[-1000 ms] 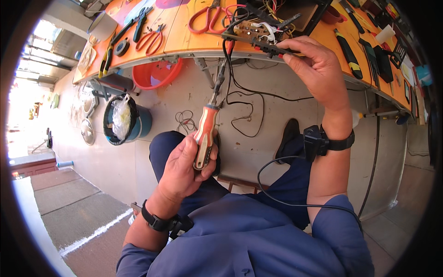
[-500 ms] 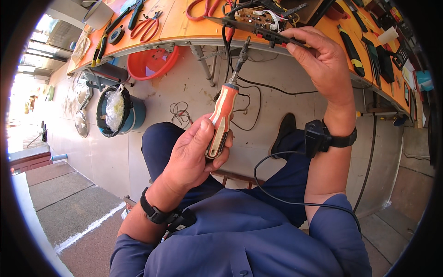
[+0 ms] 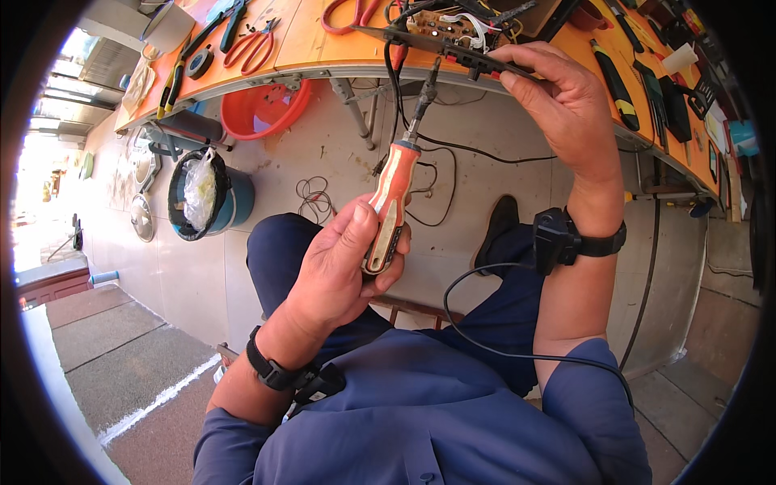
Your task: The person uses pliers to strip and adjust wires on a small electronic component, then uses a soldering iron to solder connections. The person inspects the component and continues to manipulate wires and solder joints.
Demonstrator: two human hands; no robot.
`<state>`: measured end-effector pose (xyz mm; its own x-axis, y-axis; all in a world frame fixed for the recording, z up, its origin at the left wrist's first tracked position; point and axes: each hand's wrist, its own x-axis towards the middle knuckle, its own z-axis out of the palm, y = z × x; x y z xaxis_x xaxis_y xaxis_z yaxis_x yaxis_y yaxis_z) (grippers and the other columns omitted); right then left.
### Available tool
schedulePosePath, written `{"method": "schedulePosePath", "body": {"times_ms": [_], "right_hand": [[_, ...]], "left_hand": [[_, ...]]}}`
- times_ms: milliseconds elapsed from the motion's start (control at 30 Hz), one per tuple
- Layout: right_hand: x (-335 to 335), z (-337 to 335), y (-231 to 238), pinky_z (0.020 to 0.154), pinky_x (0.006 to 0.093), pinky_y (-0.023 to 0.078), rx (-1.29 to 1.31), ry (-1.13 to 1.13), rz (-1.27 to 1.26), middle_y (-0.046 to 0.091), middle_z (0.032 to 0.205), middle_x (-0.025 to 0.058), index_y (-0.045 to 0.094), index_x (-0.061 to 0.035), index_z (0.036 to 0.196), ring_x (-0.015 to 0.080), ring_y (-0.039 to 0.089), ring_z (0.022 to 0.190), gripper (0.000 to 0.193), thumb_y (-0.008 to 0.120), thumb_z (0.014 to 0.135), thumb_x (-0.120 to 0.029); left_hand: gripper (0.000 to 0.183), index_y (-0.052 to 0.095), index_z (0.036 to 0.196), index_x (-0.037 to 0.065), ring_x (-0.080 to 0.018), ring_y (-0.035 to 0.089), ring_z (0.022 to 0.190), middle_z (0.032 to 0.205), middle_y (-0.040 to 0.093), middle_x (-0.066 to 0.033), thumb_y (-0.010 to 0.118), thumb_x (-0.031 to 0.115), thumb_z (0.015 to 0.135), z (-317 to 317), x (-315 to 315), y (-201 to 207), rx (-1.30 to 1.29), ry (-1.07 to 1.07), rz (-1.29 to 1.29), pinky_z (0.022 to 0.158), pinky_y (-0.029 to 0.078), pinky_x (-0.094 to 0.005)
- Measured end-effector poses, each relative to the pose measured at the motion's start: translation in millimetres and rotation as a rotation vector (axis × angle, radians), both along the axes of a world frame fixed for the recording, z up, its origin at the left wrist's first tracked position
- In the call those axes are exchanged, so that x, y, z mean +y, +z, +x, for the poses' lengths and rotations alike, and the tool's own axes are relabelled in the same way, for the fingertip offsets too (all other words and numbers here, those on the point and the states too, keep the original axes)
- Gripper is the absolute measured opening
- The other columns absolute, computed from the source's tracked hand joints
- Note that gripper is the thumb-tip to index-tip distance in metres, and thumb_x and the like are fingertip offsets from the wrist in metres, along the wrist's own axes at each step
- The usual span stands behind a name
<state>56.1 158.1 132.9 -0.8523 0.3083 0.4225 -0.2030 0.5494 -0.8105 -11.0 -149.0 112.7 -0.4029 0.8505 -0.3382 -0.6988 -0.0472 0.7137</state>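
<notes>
With my left hand (image 3: 343, 259) I am wrapping thumb and fingers closely round the orange-and-cream handle of a screwdriver-like tool (image 3: 394, 186) with a metal shaft and a dark tip. With my right hand (image 3: 566, 101) I am pinching one end of a long, thin, dark strip (image 3: 424, 44) between thumb and fingers, leaving no gap there. The strip is sitting over the front edge of the orange wooden tabletop (image 3: 315, 50), just before a brown circuit board (image 3: 443, 36) with white wires.

I judge that I am bringing tool and strip together: the tip is pointing up at the strip's underside, though I cannot tell whether they are touching. A further move would be calling for a steady pinch on the right and a small, well-aimed push on the left.

The metal rim (image 3: 303, 75) of the table is running right behind the tip, so it could be catching the shaft. Black cables (image 3: 394, 85) are hanging just left of the tip. Toward my knees more room is showing, over the pale floor (image 3: 517, 121), and the red plastic basin (image 3: 304, 105) is standing well apart on the left.
</notes>
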Motion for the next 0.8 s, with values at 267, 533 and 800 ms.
{"method": "schedulePosePath", "body": {"times_ms": [267,533,800], "right_hand": [[1.1,0.5,-1.9,0.078,0.0203,0.047,0.017,0.016,-0.013,0.067,0.112,0.0004,0.074,-0.0015,0.122,0.0052,0.059,0.092,0.024,0.069,0.098,0.000],[2.3,2.3,-0.2,0.079,0.0209,0.047,0.001,0.008,0.019,0.068,0.112,0.0008,0.075,-0.0016,0.121,0.0059,0.060,0.093,0.024,0.070,0.098,-0.001],[2.2,2.9,-0.1,0.079,0.0217,0.047,0.008,0.006,0.014,0.068,0.111,0.0010,0.075,-0.0017,0.120,0.0066,0.060,0.093,0.023,0.071,0.097,-0.001]], "left_hand": [[0.048,0.053,0.140,0.008,-0.0108,0.052,0.063,0.099,0.063,-0.0068,0.045,0.047,0.113,0.2,2.0,1.5,0.003,-0.010,-0.004,0.050,0.032,-0.0222],[0.048,0.053,0.140,0.009,-0.0111,0.051,0.063,0.098,0.063,-0.0067,0.046,0.047,0.113,1.0,3.0,3.0,-0.016,-0.006,-0.015,0.050,0.032,-0.0223],[0.046,0.053,0.140,0.009,-0.0114,0.051,0.063,0.098,0.064,-0.0071,0.046,0.046,0.113,1.1,4.0,1.2,-0.041,0.004,-0.020,0.050,0.033,-0.0223]]}}
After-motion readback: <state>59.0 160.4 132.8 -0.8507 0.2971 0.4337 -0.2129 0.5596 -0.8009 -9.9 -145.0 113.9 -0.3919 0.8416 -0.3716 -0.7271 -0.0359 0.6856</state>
